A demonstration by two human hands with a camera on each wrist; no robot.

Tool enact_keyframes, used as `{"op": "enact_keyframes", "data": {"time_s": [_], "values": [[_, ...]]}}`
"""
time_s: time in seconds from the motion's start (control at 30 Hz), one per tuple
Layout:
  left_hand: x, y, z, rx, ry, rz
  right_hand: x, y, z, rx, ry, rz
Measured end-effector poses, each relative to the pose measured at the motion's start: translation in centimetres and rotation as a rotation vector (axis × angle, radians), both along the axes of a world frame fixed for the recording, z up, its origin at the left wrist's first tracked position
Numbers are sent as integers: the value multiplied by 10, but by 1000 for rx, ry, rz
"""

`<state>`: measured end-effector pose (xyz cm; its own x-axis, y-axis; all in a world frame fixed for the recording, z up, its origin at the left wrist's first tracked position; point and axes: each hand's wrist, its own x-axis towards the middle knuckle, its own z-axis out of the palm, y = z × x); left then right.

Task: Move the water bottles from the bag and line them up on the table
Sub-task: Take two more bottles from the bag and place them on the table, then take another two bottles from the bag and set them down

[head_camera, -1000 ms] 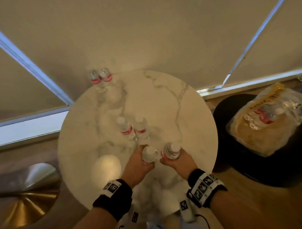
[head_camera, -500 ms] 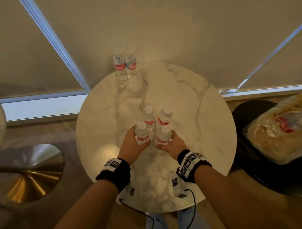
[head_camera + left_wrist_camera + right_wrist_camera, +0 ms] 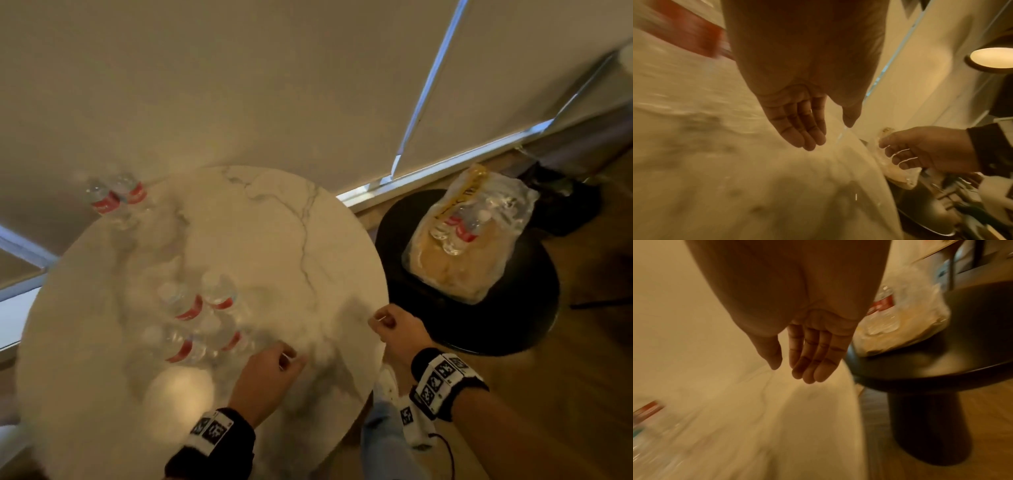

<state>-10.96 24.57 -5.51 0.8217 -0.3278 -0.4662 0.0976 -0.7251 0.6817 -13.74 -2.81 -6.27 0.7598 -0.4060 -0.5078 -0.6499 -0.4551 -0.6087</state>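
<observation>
Since half a second before: both hands off the two nearest bottles, now empty and shifted toward the right of the frame, with the view swung that way too.

Head view: left hand (image 3: 269,371) low centre over the marble table (image 3: 260,240), loosely curled, nothing in it. Right hand (image 3: 399,330) at the table's right edge, likewise loosely curled and empty. Four bottles (image 3: 202,320) clustered left of centre, standing in two pairs, blurred, just left of the left hand and not touched. Two more bottles (image 3: 116,198) side by side at the table's far upper-left rim. Bag (image 3: 472,240) at right, lying on a black side table (image 3: 513,325), with at least two bottles visible through the plastic. Pale window blinds (image 3: 239,85) across the top.

Left wrist view: left hand (image 3: 803,113) in the middle, fingers nearly straight and together, thumb apart, holding nothing. Right hand (image 3: 920,151) at lower right, fingers relaxed, in front of the bag's edge. Blurred red label at upper left.

Right wrist view: right hand (image 3: 807,345) at centre, fingers relaxed and together, empty, above the table's edge. Bag (image 3: 906,321) at upper right on the black side table (image 3: 931,369), red label showing through. Blurred bottle at lower left.
</observation>
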Motion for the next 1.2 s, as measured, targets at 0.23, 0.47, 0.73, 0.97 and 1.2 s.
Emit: {"op": "enact_keyframes", "data": {"time_s": [0.23, 0.47, 0.73, 0.97, 1.2], "values": [[64, -199, 0, -67, -41, -238, 23, -169, -9, 73, -20, -349], [147, -393, -37, -74, 121, -394, 94, -285, -53, 45, -7, -401], [218, -512, -70, 76, -236, -383, 140, -340, -75, -20, -131, -362], [231, -524, -67, 81, -181, -495, 138, -352, -77, 97, -119, -372], [214, -485, -52, -106, -189, -486, 112, -328, -57, 87, -155, -308]]}}
